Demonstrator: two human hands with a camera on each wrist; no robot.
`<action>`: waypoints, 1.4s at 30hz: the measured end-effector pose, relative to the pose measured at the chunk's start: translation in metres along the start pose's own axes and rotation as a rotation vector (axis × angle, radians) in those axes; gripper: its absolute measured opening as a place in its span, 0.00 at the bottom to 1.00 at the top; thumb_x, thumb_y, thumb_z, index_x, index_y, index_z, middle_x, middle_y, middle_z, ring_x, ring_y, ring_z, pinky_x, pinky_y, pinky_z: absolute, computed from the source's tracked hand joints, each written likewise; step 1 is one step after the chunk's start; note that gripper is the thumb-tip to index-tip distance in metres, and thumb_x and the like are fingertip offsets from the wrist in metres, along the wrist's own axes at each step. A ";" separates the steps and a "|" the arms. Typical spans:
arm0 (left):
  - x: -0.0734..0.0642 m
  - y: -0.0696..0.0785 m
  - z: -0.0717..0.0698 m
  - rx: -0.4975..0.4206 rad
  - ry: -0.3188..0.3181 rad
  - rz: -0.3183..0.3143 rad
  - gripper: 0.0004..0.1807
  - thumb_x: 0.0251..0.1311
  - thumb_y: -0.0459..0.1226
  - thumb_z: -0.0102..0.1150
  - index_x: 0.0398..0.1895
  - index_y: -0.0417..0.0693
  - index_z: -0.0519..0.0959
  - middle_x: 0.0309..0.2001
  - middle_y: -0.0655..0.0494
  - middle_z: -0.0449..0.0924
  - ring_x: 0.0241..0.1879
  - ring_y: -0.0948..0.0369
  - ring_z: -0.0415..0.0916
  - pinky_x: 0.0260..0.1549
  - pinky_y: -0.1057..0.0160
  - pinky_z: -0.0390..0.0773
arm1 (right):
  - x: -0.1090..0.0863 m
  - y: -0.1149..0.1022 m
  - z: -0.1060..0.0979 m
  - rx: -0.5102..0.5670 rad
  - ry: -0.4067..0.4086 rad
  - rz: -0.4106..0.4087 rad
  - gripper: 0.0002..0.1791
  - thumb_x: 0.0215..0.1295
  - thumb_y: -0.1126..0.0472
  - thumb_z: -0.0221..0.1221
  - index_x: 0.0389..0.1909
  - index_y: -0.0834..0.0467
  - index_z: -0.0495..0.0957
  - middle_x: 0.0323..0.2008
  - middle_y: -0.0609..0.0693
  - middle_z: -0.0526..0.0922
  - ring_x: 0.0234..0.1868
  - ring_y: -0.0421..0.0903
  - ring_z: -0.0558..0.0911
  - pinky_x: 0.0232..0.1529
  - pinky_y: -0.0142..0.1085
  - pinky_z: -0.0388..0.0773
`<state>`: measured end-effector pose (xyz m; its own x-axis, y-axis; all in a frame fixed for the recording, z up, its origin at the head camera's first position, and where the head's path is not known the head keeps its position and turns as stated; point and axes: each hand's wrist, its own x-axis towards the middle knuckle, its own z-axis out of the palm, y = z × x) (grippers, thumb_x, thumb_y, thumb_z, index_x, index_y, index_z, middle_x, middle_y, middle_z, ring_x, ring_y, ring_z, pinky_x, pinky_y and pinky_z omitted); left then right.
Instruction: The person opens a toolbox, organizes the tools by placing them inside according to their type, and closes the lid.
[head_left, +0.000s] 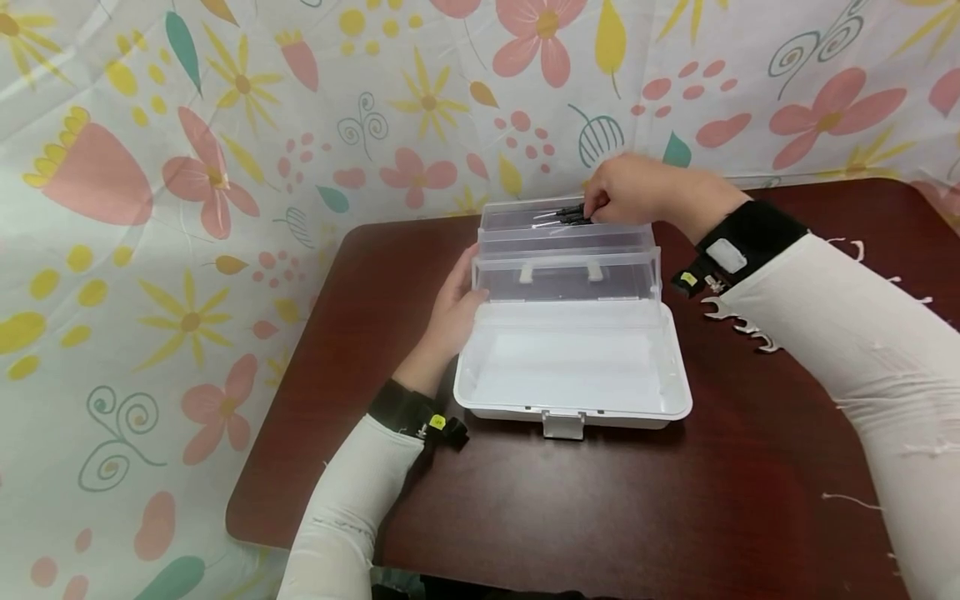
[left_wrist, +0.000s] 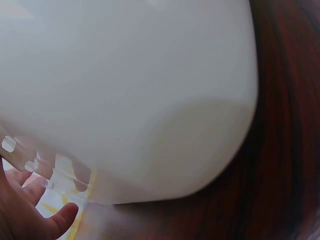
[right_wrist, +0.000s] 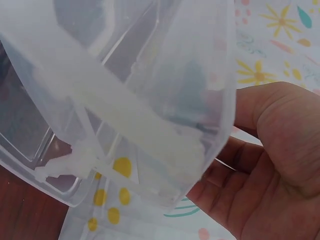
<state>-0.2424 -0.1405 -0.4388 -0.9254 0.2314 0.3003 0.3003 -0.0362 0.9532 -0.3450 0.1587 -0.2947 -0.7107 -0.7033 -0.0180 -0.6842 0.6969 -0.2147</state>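
**Black-handled tools (head_left: 573,214) in my grasp**

My right fingers (head_left: 597,205) curl closely on them, at the top clear tray (head_left: 525,242) of the open white toolbox (head_left: 480,402), near the far edge of the surface (head_left: 570,500). My left fingers (head_left: 462,271), loosely spread, rest along its left side. Wrenches (head_left: 717,309) lie rightward.

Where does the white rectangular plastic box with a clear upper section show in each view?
Head: the white rectangular plastic box with a clear upper section sits open, just right of centre.
Left wrist: its white wall fills the upper left and middle.
Right wrist: its clear upper section takes up the upper left and centre.
Shared landmark: dark reddish-brown table; under the box, along the right edge, and at lower left, respectively.
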 end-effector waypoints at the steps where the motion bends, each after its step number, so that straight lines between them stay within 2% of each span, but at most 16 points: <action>1: 0.001 0.000 0.000 0.001 0.000 0.004 0.40 0.64 0.22 0.42 0.81 0.44 0.54 0.76 0.31 0.60 0.68 0.26 0.62 0.63 0.27 0.66 | 0.000 0.000 0.000 -0.003 0.013 -0.006 0.09 0.62 0.66 0.61 0.37 0.58 0.90 0.36 0.54 0.90 0.39 0.50 0.85 0.44 0.45 0.80; 6: 0.002 -0.003 0.001 0.016 0.007 -0.013 0.40 0.64 0.22 0.42 0.82 0.43 0.53 0.76 0.31 0.61 0.68 0.26 0.63 0.63 0.27 0.67 | -0.003 -0.001 0.004 -0.007 0.027 0.010 0.11 0.61 0.67 0.58 0.34 0.58 0.89 0.32 0.52 0.88 0.35 0.48 0.81 0.41 0.42 0.76; 9: 0.002 -0.004 0.001 0.023 0.008 -0.023 0.40 0.65 0.22 0.42 0.82 0.45 0.54 0.76 0.31 0.61 0.68 0.27 0.63 0.64 0.28 0.67 | -0.012 -0.004 0.003 -0.001 -0.002 0.044 0.13 0.63 0.65 0.56 0.40 0.59 0.89 0.34 0.53 0.87 0.36 0.49 0.80 0.43 0.43 0.76; 11: 0.002 -0.002 0.000 0.016 0.006 -0.022 0.40 0.65 0.22 0.42 0.82 0.46 0.54 0.76 0.32 0.61 0.68 0.27 0.63 0.64 0.29 0.67 | -0.024 -0.009 -0.002 0.013 -0.011 0.070 0.14 0.66 0.62 0.55 0.46 0.59 0.87 0.39 0.55 0.87 0.40 0.52 0.81 0.47 0.47 0.78; 14: 0.002 0.002 -0.002 0.005 0.011 -0.006 0.40 0.65 0.20 0.42 0.81 0.44 0.54 0.75 0.32 0.62 0.68 0.27 0.63 0.64 0.28 0.67 | -0.051 -0.016 -0.009 0.055 0.071 0.052 0.15 0.69 0.60 0.57 0.52 0.59 0.86 0.48 0.58 0.86 0.45 0.54 0.82 0.51 0.50 0.77; 17: 0.002 0.005 -0.004 0.012 0.028 -0.008 0.40 0.65 0.19 0.42 0.81 0.44 0.55 0.76 0.34 0.63 0.69 0.28 0.63 0.65 0.29 0.66 | -0.087 -0.013 -0.010 0.084 0.189 0.064 0.14 0.70 0.56 0.62 0.52 0.55 0.87 0.51 0.55 0.86 0.45 0.49 0.81 0.49 0.42 0.76; 19: 0.001 0.009 -0.005 0.014 0.037 -0.016 0.39 0.66 0.19 0.42 0.82 0.45 0.55 0.76 0.35 0.64 0.69 0.28 0.63 0.65 0.29 0.66 | -0.112 -0.005 -0.007 0.105 0.242 0.110 0.13 0.68 0.54 0.64 0.50 0.51 0.87 0.51 0.52 0.86 0.44 0.41 0.78 0.46 0.35 0.73; 21: 0.000 0.014 -0.005 0.005 0.041 -0.027 0.39 0.66 0.19 0.42 0.82 0.43 0.54 0.76 0.34 0.63 0.69 0.28 0.63 0.66 0.28 0.65 | -0.136 0.006 -0.005 0.113 0.242 0.196 0.14 0.68 0.51 0.65 0.51 0.48 0.87 0.52 0.51 0.86 0.41 0.33 0.76 0.41 0.28 0.70; 25: -0.002 0.028 -0.004 -0.023 0.042 -0.053 0.39 0.66 0.19 0.42 0.81 0.41 0.54 0.76 0.30 0.61 0.69 0.30 0.64 0.66 0.26 0.63 | -0.174 0.037 0.005 0.100 0.178 0.357 0.19 0.69 0.47 0.64 0.56 0.50 0.85 0.55 0.56 0.86 0.35 0.30 0.72 0.35 0.27 0.68; 27: -0.003 0.032 -0.004 -0.029 0.046 -0.062 0.39 0.65 0.19 0.42 0.81 0.41 0.55 0.75 0.30 0.61 0.68 0.32 0.65 0.65 0.26 0.63 | -0.188 0.053 0.013 0.085 0.150 0.414 0.22 0.70 0.46 0.63 0.58 0.53 0.84 0.55 0.60 0.85 0.34 0.35 0.74 0.35 0.30 0.70; 29: -0.004 0.033 -0.004 -0.050 0.048 -0.066 0.39 0.65 0.19 0.42 0.81 0.40 0.54 0.75 0.30 0.61 0.67 0.32 0.65 0.65 0.25 0.63 | -0.199 0.066 0.023 0.086 0.136 0.466 0.25 0.71 0.45 0.61 0.59 0.58 0.82 0.56 0.65 0.84 0.39 0.44 0.78 0.39 0.39 0.75; 33: -0.004 0.022 -0.006 -0.093 0.046 -0.057 0.39 0.64 0.19 0.40 0.81 0.41 0.54 0.76 0.31 0.61 0.68 0.29 0.63 0.64 0.24 0.61 | -0.218 0.085 0.041 0.104 0.126 0.534 0.27 0.73 0.48 0.60 0.60 0.67 0.79 0.57 0.75 0.79 0.48 0.64 0.81 0.44 0.60 0.77; 34: -0.003 0.020 -0.006 -0.101 0.045 -0.053 0.39 0.65 0.18 0.40 0.81 0.42 0.54 0.76 0.32 0.62 0.68 0.28 0.62 0.65 0.23 0.60 | -0.222 0.089 0.045 0.106 0.129 0.543 0.27 0.73 0.49 0.60 0.59 0.67 0.79 0.57 0.75 0.79 0.46 0.64 0.81 0.43 0.60 0.77; 36: -0.001 0.013 -0.008 -0.097 0.043 -0.039 0.40 0.65 0.18 0.40 0.81 0.43 0.55 0.76 0.33 0.62 0.68 0.27 0.61 0.65 0.24 0.61 | -0.227 0.095 0.051 0.100 0.138 0.556 0.25 0.73 0.51 0.60 0.58 0.67 0.80 0.54 0.75 0.81 0.39 0.57 0.81 0.38 0.52 0.78; 39: 0.001 0.008 -0.010 -0.059 0.047 -0.019 0.40 0.65 0.18 0.40 0.81 0.45 0.56 0.75 0.35 0.65 0.68 0.28 0.62 0.64 0.26 0.64 | -0.232 0.103 0.057 0.103 0.169 0.574 0.23 0.72 0.52 0.61 0.56 0.68 0.81 0.48 0.72 0.84 0.30 0.45 0.77 0.30 0.40 0.72; 42: 0.003 0.005 -0.010 -0.034 0.049 -0.014 0.40 0.65 0.19 0.41 0.81 0.48 0.57 0.75 0.38 0.66 0.67 0.28 0.63 0.63 0.27 0.65 | -0.235 0.110 0.063 0.130 0.194 0.603 0.24 0.71 0.53 0.61 0.54 0.70 0.81 0.43 0.73 0.85 0.28 0.45 0.76 0.27 0.37 0.69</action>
<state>-0.2459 -0.1500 -0.4328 -0.9398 0.1841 0.2877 0.2802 -0.0665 0.9576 -0.2436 0.3919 -0.3757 -0.9891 -0.1470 0.0023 -0.1391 0.9306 -0.3387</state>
